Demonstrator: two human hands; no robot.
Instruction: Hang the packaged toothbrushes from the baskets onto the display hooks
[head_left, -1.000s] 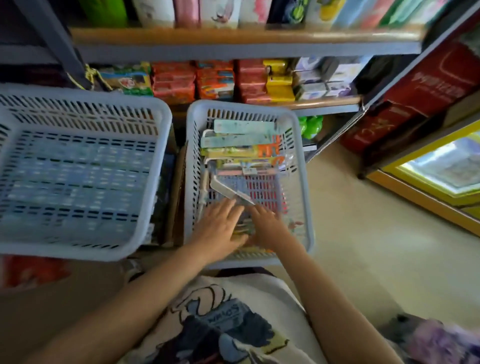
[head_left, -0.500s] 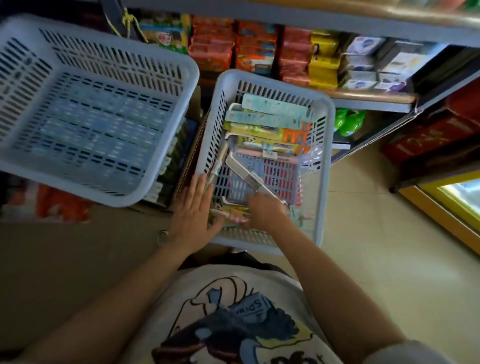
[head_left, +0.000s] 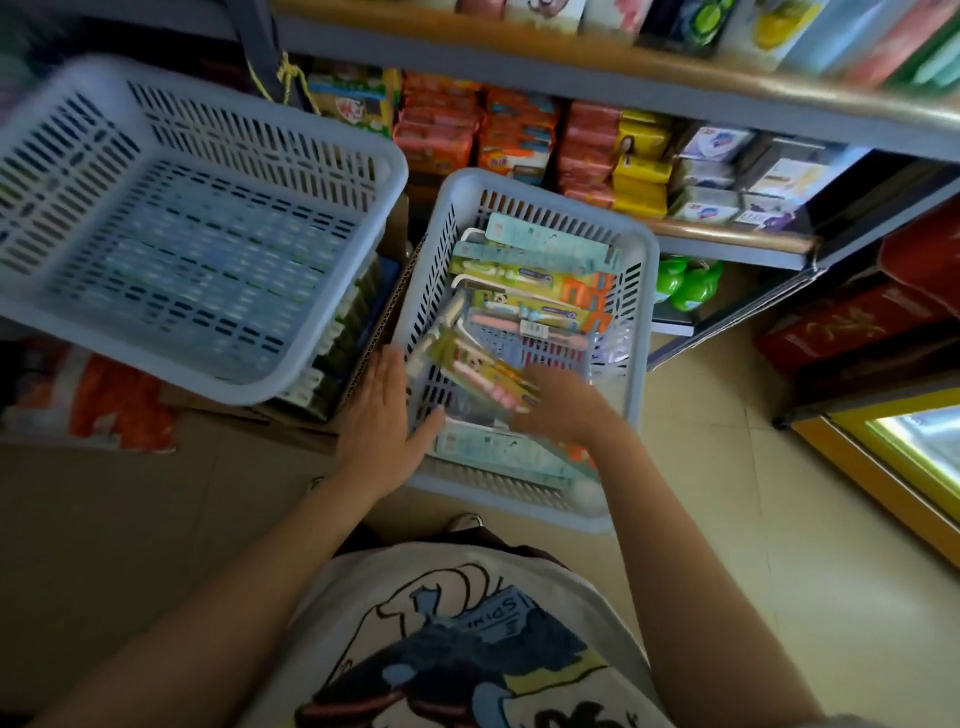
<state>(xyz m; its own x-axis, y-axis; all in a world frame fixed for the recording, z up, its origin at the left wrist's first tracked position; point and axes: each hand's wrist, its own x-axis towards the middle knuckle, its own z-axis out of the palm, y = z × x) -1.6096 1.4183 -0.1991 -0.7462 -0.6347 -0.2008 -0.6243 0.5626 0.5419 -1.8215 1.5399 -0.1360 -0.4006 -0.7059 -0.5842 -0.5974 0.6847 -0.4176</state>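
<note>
A small grey slotted basket (head_left: 642, 291) stands on the floor and holds several packaged toothbrushes (head_left: 524, 275) in teal, yellow-green and orange cards. My right hand (head_left: 563, 408) is inside the basket near its front. It grips one end of a tilted bundle of yellow-green toothbrush packs (head_left: 467, 366), which are blurred. My left hand (head_left: 382, 415) lies with straight fingers against the basket's left rim, thumb reaching inside. No display hooks are in view.
A larger grey basket (head_left: 332, 132) sits to the left on stacked goods, nothing lying in it. Shelves (head_left: 727, 231) behind carry soap boxes; green bottles (head_left: 685, 280) stand underneath. Red cartons (head_left: 852, 322) and a yellow-framed cabinet (head_left: 883, 467) are on the right, over tiled floor.
My left hand slid from inside the basket out to its left rim. My right hand has raised a bundle of packs off the pile. The view swung to the left.
</note>
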